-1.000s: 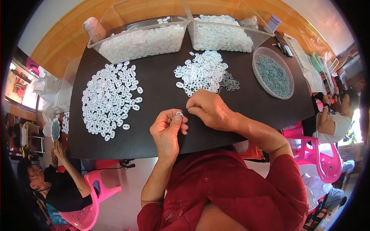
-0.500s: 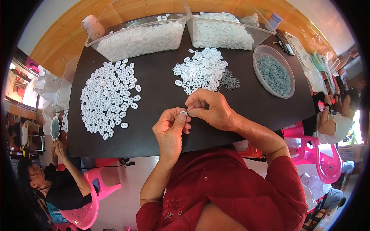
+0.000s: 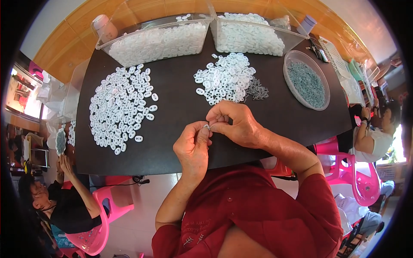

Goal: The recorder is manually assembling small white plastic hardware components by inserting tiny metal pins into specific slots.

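Note:
Low over the dark table, my left hand (image 3: 192, 148) is closed, pinching a small white oval plastic piece (image 3: 206, 127) between thumb and fingers. My right hand (image 3: 238, 124) meets it there, thumb and forefinger pressed together at the piece; whatever sits in that pinch is too small to make out. Just beyond my right hand lies a heap of white two-holed oval pieces (image 3: 223, 77), with a little pile of grey pins (image 3: 258, 91) against its right side. A wide spread of similar ovals (image 3: 118, 107), their holes looking darker, covers the table's left part.
Two clear bins (image 3: 159, 46) (image 3: 247, 41) full of white pieces stand along the back. At the right is a round tub (image 3: 325, 96) of grey-green pins. Pliers-like tools (image 3: 318, 51) lie behind it. Co-workers sit at left (image 3: 71, 202) and right (image 3: 372, 137), on pink chairs.
My left hand has shifted slightly right and turned a little, bringing the thumbs closer together at the white piece. My right hand has barely moved. The piles look the same.

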